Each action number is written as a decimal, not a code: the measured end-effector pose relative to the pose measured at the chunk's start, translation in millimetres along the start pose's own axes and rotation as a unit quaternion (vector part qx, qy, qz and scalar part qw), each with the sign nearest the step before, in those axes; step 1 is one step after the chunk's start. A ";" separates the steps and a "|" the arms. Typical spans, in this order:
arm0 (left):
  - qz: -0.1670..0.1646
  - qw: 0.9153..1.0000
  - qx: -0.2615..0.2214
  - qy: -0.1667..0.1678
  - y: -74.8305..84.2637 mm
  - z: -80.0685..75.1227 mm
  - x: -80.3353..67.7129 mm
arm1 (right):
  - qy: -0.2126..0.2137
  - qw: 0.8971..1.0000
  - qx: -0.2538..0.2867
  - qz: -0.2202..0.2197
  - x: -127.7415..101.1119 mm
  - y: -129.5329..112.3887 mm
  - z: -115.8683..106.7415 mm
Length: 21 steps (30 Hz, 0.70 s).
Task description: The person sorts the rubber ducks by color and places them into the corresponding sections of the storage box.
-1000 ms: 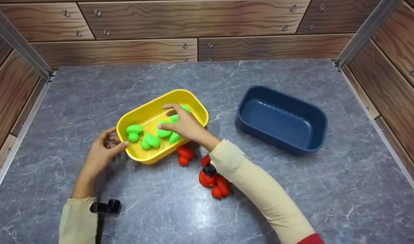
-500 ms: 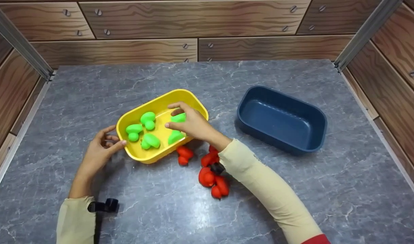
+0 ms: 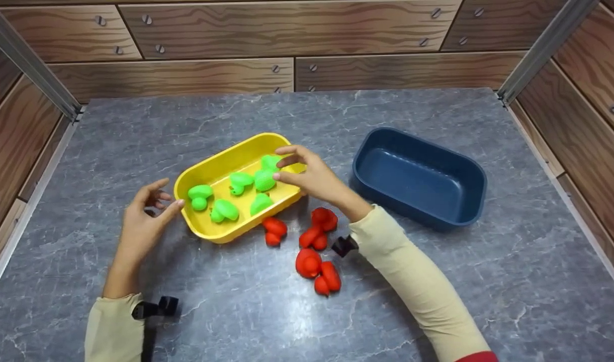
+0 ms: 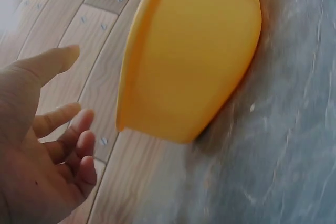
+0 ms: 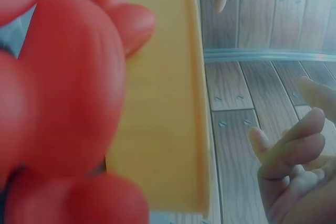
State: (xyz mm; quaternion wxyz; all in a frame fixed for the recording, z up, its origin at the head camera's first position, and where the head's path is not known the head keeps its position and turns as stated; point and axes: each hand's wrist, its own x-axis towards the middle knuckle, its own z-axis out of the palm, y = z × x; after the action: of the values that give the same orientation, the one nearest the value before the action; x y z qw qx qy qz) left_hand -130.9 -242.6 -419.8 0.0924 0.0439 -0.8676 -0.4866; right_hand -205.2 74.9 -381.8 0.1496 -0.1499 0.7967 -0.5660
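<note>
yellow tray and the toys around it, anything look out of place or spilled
Nothing is spilled or damaged. The yellow tray sits askew to the table edge and holds only green toys. The red toys lie loose on the table beside it, while the blue tray holds nothing.

Light: bright and even from above across my grey marble-patterned tabletop (image 3: 307, 311).
Shadows: soft, short ones beside my yellow plastic tray (image 3: 221, 163) and dark blue plastic tub (image 3: 467, 173).
Blur: my left wrist view smears the tray.
Focus: red rubber ducks (image 5: 73, 93) loom unfocused in my right wrist view.
</note>
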 end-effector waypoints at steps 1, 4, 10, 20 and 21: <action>0.011 1.000 -0.006 0.014 2.8 1.4 -1.2 | 0.001 1.000 0.005 0.002 -1.4 0.4 -3.3; 0.043 0.998 -0.029 0.042 10.9 5.3 -4.4 | 0.006 1.000 0.012 0.004 -5.7 2.3 -13.2; 0.090 0.992 -0.075 0.049 24.9 11.4 -12.1 | 0.025 0.999 0.030 0.003 -15.2 8.5 -31.6; 0.100 0.993 -0.059 -0.004 40.5 25.2 -24.8 | 0.054 0.998 0.027 -0.015 -37.9 14.3 -62.3; 0.101 0.993 -0.057 -0.009 41.8 26.4 -26.2 | 0.057 0.998 0.025 -0.017 -40.3 14.9 -65.1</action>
State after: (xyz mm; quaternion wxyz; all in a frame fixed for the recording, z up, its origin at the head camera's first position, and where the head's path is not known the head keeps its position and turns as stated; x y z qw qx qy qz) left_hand -110.0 -194.3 -400.6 0.1358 -0.0531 -0.8391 -0.5241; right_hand -196.1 151.8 -372.7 0.0981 -0.1272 0.7870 -0.5957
